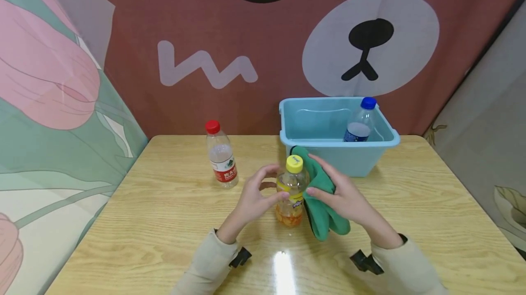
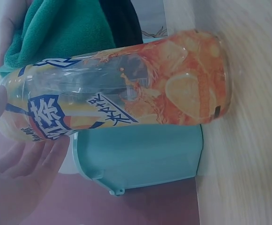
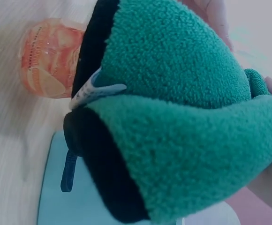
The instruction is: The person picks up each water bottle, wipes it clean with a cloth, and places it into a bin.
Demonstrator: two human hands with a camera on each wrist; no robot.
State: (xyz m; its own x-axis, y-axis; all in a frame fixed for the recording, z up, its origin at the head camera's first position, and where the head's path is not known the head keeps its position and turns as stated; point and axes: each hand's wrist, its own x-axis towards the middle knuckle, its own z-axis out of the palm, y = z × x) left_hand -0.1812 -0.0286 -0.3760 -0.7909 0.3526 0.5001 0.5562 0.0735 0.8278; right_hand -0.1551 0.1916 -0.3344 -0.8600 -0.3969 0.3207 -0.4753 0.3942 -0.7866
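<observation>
An iced-tea bottle (image 1: 290, 210) with a yellow cap and an orange-printed label stands upright before me. My left hand (image 1: 258, 194) holds it from the left, thumb in front and fingers around the far side; the left wrist view shows the label (image 2: 187, 89) up close. In my right hand (image 1: 343, 192) is a folded green cloth (image 1: 318, 213) with black edging, gripped between thumb and fingers against the bottle's right side. The cloth (image 3: 173, 61) hides much of the bottle (image 3: 51, 58) in the right wrist view.
Behind the hands sits a light-blue plastic bin (image 1: 337, 155), with a blue-capped bottle (image 1: 360, 121) leaning inside it. A red-capped water bottle (image 1: 223, 162) stands to the left on the wooden table (image 1: 156, 222). Printed curtains (image 1: 205, 16) hang beyond the table.
</observation>
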